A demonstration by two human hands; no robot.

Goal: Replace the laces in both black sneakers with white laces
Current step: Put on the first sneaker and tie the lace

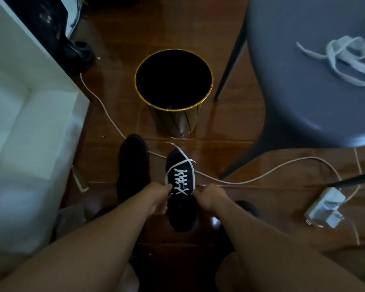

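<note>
Both hands [159, 193] [210, 196] curled, pinching

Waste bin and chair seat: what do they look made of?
Waste bin: likely thin metal or foil-faced, since its gold wall mirrors light and the rim glints. Chair seat: probably moulded plastic, matte grey, one smooth curved shell with a soft highlight at its edge.

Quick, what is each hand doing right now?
Left hand: pinches one end of the white lace on the sneaker.
Right hand: grips the other end.
</note>
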